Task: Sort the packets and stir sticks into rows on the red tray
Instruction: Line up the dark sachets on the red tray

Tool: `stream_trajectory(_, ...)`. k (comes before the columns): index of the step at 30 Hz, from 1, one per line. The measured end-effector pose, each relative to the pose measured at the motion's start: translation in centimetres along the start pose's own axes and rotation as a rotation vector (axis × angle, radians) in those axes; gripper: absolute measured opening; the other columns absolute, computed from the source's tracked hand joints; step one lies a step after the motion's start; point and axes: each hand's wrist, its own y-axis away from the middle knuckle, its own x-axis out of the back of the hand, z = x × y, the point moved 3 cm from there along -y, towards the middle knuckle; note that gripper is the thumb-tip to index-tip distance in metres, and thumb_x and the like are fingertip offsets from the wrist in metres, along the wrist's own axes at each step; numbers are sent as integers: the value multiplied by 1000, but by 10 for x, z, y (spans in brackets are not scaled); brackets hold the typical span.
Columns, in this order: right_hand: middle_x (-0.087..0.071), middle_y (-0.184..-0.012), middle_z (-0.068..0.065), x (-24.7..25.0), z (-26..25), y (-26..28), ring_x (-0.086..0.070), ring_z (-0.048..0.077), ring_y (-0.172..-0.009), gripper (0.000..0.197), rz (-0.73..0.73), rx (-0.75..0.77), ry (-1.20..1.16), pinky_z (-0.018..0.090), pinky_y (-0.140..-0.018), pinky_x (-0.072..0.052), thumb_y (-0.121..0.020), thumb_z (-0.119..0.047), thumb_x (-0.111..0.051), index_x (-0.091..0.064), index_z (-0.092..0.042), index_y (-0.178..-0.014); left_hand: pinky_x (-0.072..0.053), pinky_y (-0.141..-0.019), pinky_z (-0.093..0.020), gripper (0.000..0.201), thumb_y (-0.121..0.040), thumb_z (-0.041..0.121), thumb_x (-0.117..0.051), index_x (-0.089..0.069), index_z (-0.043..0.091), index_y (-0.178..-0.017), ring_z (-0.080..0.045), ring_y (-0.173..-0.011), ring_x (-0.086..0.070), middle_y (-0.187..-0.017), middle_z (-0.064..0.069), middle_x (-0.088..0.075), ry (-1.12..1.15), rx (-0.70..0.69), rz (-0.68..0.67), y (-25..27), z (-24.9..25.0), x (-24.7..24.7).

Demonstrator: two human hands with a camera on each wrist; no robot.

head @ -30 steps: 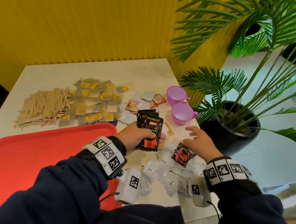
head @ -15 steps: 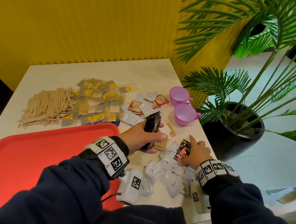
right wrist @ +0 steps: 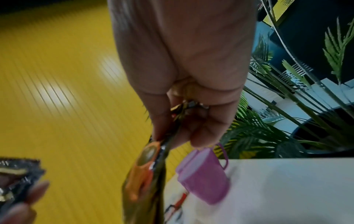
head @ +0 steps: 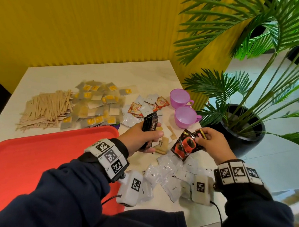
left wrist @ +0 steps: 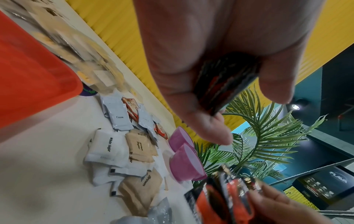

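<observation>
My left hand point(head: 144, 137) grips a stack of black coffee packets point(head: 149, 125) edge-up, just right of the red tray point(head: 27, 158); the left wrist view shows the stack point(left wrist: 226, 84) between thumb and fingers. My right hand point(head: 208, 144) pinches black packets with a red cup picture point(head: 187, 145) by their top, lifted above the table; the right wrist view shows those packets point(right wrist: 147, 171) hanging from the fingers. Wooden stir sticks point(head: 46, 108) lie heaped at the back left, yellow-labelled tea bags point(head: 96, 104) beside them. White coffee packets point(head: 169, 175) lie near the front edge.
Two purple cups point(head: 184, 109) stand at the table's right edge, next to cream packets point(head: 145, 107) and orange packets. Brown and white sugar packets point(left wrist: 122, 153) lie between my hands. A potted palm point(head: 241, 123) stands right of the table. A yellow wall runs behind.
My right hand has picked the red-cup packets off the white pile and lifted them. My left hand has turned its black stack from face-up to edge-up.
</observation>
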Motion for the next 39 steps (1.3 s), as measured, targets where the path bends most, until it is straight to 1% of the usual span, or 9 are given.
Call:
stream_trajectory(7, -67, -67, -3, -11, -63, 25, -63, 8, -65, 24, -284, 201, -344, 22, -66, -53, -81, 14, -54, -56, -10, -83, -56, -66, -27, 23, -87, 23, -62, -55, 22, -110, -17, -79, -54, -96, -8, -57, -2, 58, -48, 2, 2, -2)
stream_trajectory(13, -63, -76, 1, -46, -84, 32, -60, 8, -71, 26, -243, 292, -220, 27, -74, -50, -79, 14, -60, -58, -12, -78, -56, -58, -30, 47, -57, 40, -74, -62, 25, -100, -17, -76, -66, -87, -1, -69, 42, 80, -235, 10, 1, -5)
stream_trajectory(20, -61, -76, -4, -56, -101, 31, -56, 4, -70, 22, -38, 381, -192, 21, -71, -48, -81, 2, -65, -58, -19, -80, -52, -47, -24, 31, -57, 2, -58, -60, 12, -86, -13, -57, -65, -64, -1, -67, 68, 32, -157, 19, 7, 10)
stream_trajectory(25, -66, -65, -8, -51, -114, 35, -57, 4, -59, 26, -247, 335, -315, 15, -53, -45, -70, 2, -73, -58, -17, -78, -52, -46, -23, 13, -82, -6, -53, -57, 6, -78, -14, -51, -62, -64, -7, -61, 161, 37, 25, 19, 8, 34)
stream_trajectory(28, -63, -71, 1, -69, -119, 40, -58, 14, -69, 30, -334, 333, -181, 31, -69, -50, -63, 7, -77, -59, -15, -73, -52, -48, -26, 10, -87, 5, -49, -58, 6, -88, -17, -56, -62, -73, -11, -61, 234, 51, 5, 24, 12, 36)
stream_trajectory(30, -59, -74, 4, -85, -120, 41, -54, 21, -74, 36, -340, 325, -109, 38, -74, -47, -61, 5, -80, -56, -20, -73, -55, -64, -35, 22, -81, 24, -57, -62, 10, -97, -22, -69, -64, -81, -11, -67, 258, 48, -42, 27, 13, 36)
stream_trajectory(34, -51, -72, -6, -105, -123, 39, -46, 9, -63, 44, -253, 366, -20, 18, -59, -42, -59, -2, -84, -50, -25, -74, -51, -81, -45, 45, -64, 45, -75, -66, 17, -98, -26, -84, -65, -90, -10, -70, 293, 20, -57, 29, 9, 46)
stream_trajectory(36, -46, -71, -7, -114, -126, 41, -40, 4, -59, 47, -221, 383, -30, 11, -53, -35, -60, -2, -84, -47, -27, -77, -52, -81, -43, 47, -57, 23, -85, -67, 18, -100, -25, -88, -66, -98, -11, -69, 251, -32, -62, 31, 5, 52)
stream_trajectory(39, -49, -78, -2, -131, -124, 41, -46, 5, -63, 43, -229, 289, -131, 10, -56, -40, -68, -7, -80, -51, -24, -95, -57, -72, -37, 46, -60, -2, -63, -63, 13, -104, -22, -83, -69, -94, -10, -71, 251, -88, 9, 33, 1, 64)
